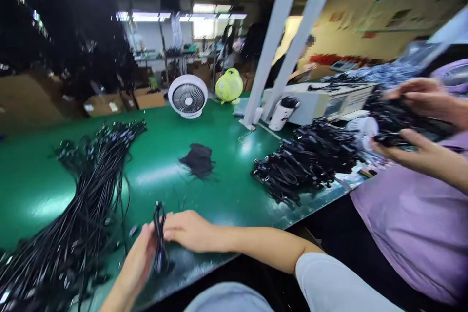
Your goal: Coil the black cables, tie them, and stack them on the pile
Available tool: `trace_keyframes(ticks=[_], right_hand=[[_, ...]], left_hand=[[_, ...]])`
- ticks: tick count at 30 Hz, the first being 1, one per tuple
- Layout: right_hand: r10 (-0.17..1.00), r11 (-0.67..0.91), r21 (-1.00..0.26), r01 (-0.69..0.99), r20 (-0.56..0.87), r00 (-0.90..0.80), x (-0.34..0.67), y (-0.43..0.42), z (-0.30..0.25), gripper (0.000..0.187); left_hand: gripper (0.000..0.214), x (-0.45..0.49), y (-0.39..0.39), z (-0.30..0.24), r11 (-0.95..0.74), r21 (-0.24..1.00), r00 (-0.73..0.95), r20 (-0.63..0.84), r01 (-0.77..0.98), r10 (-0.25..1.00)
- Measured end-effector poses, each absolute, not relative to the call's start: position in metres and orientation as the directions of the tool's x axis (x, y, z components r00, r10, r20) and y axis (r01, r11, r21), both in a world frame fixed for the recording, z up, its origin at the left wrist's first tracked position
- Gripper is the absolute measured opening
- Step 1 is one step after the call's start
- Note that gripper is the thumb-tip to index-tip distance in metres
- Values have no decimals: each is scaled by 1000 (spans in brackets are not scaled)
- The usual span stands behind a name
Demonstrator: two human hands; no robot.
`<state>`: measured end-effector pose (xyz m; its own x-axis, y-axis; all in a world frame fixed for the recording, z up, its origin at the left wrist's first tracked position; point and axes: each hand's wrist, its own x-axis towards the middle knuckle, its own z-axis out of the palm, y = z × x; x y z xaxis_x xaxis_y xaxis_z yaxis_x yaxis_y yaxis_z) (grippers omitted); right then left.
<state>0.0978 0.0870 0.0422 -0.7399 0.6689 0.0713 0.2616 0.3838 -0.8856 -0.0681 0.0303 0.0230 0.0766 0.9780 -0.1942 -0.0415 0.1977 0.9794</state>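
Note:
My left hand (141, 256) and my right hand (188, 230) meet near the front edge of the green table (226, 175). Between them stands a folded black cable (159, 236), looped upright. Both hands have fingers closed on it, the left from the left side, the right from the right. A long bundle of loose black cables (84, 204) lies just left of my left hand, fanning from the front left toward the back.
A small pile of black ties (198, 160) lies mid-table. A heap of coiled cables (307, 158) sits to the right, in front of a co-worker in purple whose hands (413, 117) hold cables. A white fan (187, 96), a yellow fan (228, 86) and white posts (278, 44) stand behind.

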Motion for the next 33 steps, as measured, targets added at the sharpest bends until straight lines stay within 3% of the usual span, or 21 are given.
trace_keyframes(ticks=[2, 4, 6, 7, 9, 11, 13, 16, 18, 19, 21, 23, 25, 28, 30, 33], right_hand=[[713, 62, -975, 212, -106, -694, 99, 83, 36, 21], [667, -178, -968, 179, -252, -701, 99, 82, 27, 23], [671, -204, -963, 179, -270, -690, 100, 81, 16, 28], [711, -121, -970, 212, -233, -664, 101, 79, 12, 29], [802, 191, -907, 376, -77, -592, 105, 74, 8, 30], [811, 465, -687, 559, 76, -580, 111, 68, 9, 33], [800, 572, -497, 652, 163, -578, 119, 66, 13, 37], [750, 658, -336, 673, 371, -548, 129, 72, 21, 38], [625, 762, -197, 617, 473, -621, 133, 78, 26, 39], [561, 810, -130, 572, 459, -689, 134, 81, 29, 40], [502, 860, -73, 505, 297, -812, 135, 86, 31, 40], [522, 848, -150, 508, 71, -850, 137, 92, 32, 44], [555, 766, -321, 557, -106, -825, 140, 96, 31, 49], [582, 568, -515, 642, -300, -756, 146, 96, 32, 51], [572, 493, -578, 650, -347, -743, 150, 92, 32, 47], [542, 478, -656, 584, -303, -784, 158, 86, 26, 39]], left_hand=[[51, -66, 27, 28, 131, 986, 53, -137, 101, 989], [43, -61, 26, 29, 48, 985, -9, -48, 166, 999], [40, -53, 26, 23, 81, 995, -47, -79, 51, 996], [40, -49, 26, 20, 129, 990, -60, -132, -52, 989], [38, -41, 25, 15, 221, 946, -62, -241, -235, 969], [36, -35, 26, 12, 269, 904, -53, -303, -333, 952], [34, -33, 31, 9, 262, 895, -70, -306, -362, 949], [32, -35, 38, 5, 232, 942, -82, -258, -244, 963], [31, -37, 37, 0, 224, 973, -44, -227, -53, 973], [31, -38, 34, -2, 223, 973, -26, -222, 49, 975], [37, -42, 28, -9, 264, 939, 9, -273, 218, 962], [43, -49, 27, -20, 264, 856, -5, -292, 444, 956], [46, -55, 30, -32, 183, 770, -17, -218, 611, 976], [48, -58, 34, -41, 98, 739, 102, -221, 667, 970], [54, -59, 35, -41, 122, 757, 178, -302, 642, 936], [64, -60, 37, -38, 183, 774, 205, -375, 606, 904]])
